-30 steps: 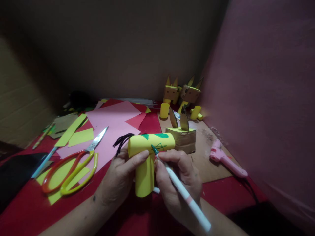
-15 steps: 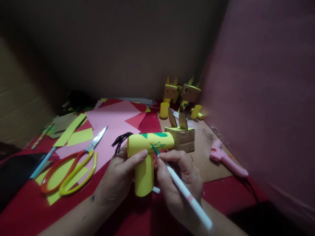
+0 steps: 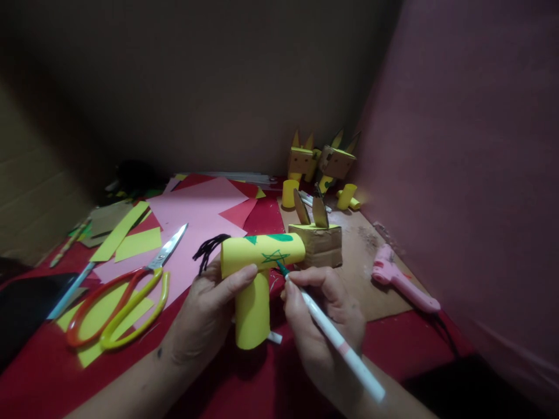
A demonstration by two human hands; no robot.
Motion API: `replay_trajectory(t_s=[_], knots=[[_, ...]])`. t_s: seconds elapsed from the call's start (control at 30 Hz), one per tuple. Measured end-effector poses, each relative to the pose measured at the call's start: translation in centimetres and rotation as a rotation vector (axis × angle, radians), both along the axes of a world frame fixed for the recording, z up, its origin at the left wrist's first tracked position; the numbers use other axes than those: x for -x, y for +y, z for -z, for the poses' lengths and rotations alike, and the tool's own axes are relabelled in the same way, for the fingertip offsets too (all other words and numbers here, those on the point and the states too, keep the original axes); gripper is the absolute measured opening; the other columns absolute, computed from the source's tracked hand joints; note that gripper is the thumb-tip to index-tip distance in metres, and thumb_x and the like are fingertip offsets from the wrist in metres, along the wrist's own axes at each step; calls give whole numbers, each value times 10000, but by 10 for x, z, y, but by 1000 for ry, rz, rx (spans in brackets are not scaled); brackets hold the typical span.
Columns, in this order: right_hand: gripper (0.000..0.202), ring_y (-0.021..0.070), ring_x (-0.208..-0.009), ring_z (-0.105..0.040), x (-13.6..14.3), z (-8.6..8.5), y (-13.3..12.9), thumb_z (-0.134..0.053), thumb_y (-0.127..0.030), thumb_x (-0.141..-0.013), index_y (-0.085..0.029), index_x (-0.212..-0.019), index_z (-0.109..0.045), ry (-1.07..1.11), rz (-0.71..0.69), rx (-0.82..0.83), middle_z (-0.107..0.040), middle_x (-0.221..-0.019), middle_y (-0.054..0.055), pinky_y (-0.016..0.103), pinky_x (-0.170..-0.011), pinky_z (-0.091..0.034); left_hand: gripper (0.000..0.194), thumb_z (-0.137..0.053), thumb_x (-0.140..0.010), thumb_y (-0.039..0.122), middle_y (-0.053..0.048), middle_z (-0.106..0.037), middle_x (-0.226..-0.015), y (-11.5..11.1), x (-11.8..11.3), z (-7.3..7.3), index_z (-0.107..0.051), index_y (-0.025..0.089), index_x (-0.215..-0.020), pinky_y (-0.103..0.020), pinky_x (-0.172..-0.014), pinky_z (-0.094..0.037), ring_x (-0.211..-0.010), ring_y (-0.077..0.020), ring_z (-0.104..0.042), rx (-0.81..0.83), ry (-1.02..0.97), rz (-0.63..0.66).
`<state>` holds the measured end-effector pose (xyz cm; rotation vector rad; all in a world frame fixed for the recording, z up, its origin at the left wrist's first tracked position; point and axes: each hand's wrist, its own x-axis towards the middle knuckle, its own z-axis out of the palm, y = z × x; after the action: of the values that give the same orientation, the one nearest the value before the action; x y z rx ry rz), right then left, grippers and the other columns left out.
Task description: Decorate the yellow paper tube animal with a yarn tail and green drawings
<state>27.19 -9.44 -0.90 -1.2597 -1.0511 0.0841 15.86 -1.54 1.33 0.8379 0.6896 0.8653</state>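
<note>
My left hand (image 3: 207,311) is closed around the tail end of a paper animal figure (image 3: 242,253). The figure has a yellow tube body and leg, a black yarn tail (image 3: 209,249) and a brown cardboard box head (image 3: 321,244) with two pointed ears. Green patches and a star outline mark its body. Pinched in my right hand (image 3: 325,323) is a white marker (image 3: 343,346), its green tip at the star's lower right edge. A small white piece (image 3: 274,337), perhaps the marker's cap, shows beside the leg.
Scissors (image 3: 135,291) with red and yellow handles lie at left on pink paper (image 3: 192,209) and yellow scraps. At right, a pink glue gun (image 3: 404,282) rests by a cardboard sheet (image 3: 375,291). Two similar figures (image 3: 336,163) and yellow tubes (image 3: 290,193) stand behind.
The marker tip has moved right and slightly down along the star, with more green line drawn. My left hand keeps its hold on the figure; the whole view has shifted slightly.
</note>
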Motion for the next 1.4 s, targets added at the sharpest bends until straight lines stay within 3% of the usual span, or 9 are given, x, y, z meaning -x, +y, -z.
replay_trajectory(t_s=[0.33,0.5,0.77,1.0,1.27,1.4], knots=[[72,107,-465,-601,-4,0,-2,-643,-185,-920,-227,-862,-642,78,-22,41,-670,-629,-34,203,-462,-501,580,-963,-628,332,-75,-816,-931,3,0,0,-762,168,-1147,-313,-711,-621,-793,-239,-735,14,56,-57],[71,108,-460,-597,-7,1,-3,-644,-203,-928,-226,-861,-634,89,-44,53,-647,-600,-45,202,-473,-510,536,-985,-574,348,-55,-796,-851,1,-1,-2,-779,169,-1035,-284,-649,-590,-722,-211,-700,41,68,-65],[73,115,-482,-609,-8,3,-3,-646,-212,-932,-224,-861,-636,97,-47,76,-653,-623,-35,216,-493,-524,505,-983,-569,355,-45,-799,-847,2,-1,1,-789,178,-1000,-293,-655,-583,-735,-225,-704,51,67,-73],[65,117,-461,-596,-7,-2,-6,-631,-201,-934,-221,-872,-631,111,-53,32,-642,-589,-37,215,-461,-503,608,-995,-558,353,-49,-804,-915,3,-1,2,-767,178,-1094,-278,-685,-588,-776,-211,-705,58,76,-103],[67,110,-498,-618,-5,-6,-3,-629,-162,-918,-221,-886,-641,42,-57,2,-669,-647,-28,205,-489,-513,502,-967,-618,334,-68,-812,-966,3,-1,-2,-773,178,-1054,-330,-768,-609,-842,-246,-727,30,39,-59],[61,116,-513,-636,-4,-2,-2,-643,-175,-921,-227,-888,-646,59,-46,9,-686,-664,-25,215,-508,-530,529,-988,-542,350,-70,-811,-930,3,-2,-1,-777,172,-993,-332,-716,-606,-794,-247,-719,36,57,-77]])
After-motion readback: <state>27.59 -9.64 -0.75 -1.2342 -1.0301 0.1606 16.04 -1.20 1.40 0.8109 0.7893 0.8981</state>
